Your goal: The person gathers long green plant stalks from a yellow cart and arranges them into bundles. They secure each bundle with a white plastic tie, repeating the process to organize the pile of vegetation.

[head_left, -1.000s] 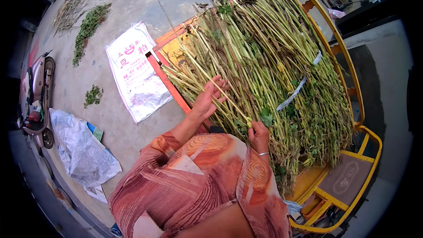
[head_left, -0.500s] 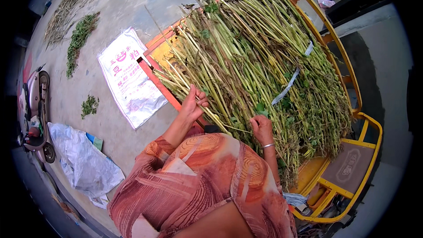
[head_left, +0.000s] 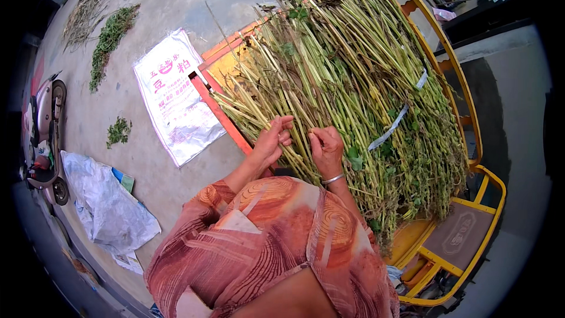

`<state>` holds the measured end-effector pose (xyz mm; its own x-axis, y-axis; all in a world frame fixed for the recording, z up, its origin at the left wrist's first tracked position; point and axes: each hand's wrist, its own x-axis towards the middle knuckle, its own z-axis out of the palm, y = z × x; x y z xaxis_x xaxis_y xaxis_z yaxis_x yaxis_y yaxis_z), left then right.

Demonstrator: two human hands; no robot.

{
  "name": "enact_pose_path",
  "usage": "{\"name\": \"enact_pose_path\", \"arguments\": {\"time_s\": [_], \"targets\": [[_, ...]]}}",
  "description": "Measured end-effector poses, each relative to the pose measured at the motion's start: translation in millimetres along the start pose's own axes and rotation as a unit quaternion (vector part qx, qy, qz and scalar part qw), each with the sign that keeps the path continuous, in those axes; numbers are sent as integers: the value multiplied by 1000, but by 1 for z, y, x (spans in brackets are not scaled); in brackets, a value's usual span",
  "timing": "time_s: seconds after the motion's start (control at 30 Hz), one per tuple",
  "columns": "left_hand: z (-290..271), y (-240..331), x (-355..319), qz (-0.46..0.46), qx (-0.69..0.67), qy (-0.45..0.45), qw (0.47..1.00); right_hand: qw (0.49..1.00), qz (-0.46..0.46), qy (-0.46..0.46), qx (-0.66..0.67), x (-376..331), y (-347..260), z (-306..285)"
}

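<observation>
Curling its fingers loosely, the left hand (head_left: 272,143) points to the far right over stalks (head_left: 329,65) heaped on the cart (head_left: 222,116); just beside it, the right hand (head_left: 327,152) pinches its fingertips together. Whether either holds one is unclear.

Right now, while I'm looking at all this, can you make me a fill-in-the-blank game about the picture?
1. The left hand and the right hand are at the heap of stalks, and a shiny bracelet circles the ____ wrist.
2. The flat printed sack on the ground is mostly ____ in colour.
3. The scooter is near the ____ edge of the picture.
4. The frame around the brown panel is coloured ____.

Missing words: right; white; left; yellow.
</observation>
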<state>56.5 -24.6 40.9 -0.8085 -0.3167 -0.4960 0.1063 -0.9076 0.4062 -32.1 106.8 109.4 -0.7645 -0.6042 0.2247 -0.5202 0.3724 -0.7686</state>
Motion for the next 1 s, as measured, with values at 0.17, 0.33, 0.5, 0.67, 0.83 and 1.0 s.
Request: {"name": "enact_pose_path", "arguments": {"time_s": [0.17, 0.33, 0.5, 0.67, 0.83, 1.0], "targets": [[-34, -14, 15, -55, -47, -15, 997, 936, -80, 335, 71, 22, -31, -81], [-3, -9, 5, -58, -26, -90, 994, 864, -14, 254, 434, 15, -41, -89], [26, -4, -8, -34, 11, -186, 982, 829, 265, 44, 491, -53, 27, -2], [6, 2, -3, 3, 13, -157, 987, 988, 111, 29, 105, -57, 83, -17], [-7, 24, 6, 4, -130, -193, 972, 963, -46, 17, -265, -18, 94, -22], [-1, 31, 7, 18, -98, -124, 987, 992, 80, -33, -96, -19, 104, -27]]}}
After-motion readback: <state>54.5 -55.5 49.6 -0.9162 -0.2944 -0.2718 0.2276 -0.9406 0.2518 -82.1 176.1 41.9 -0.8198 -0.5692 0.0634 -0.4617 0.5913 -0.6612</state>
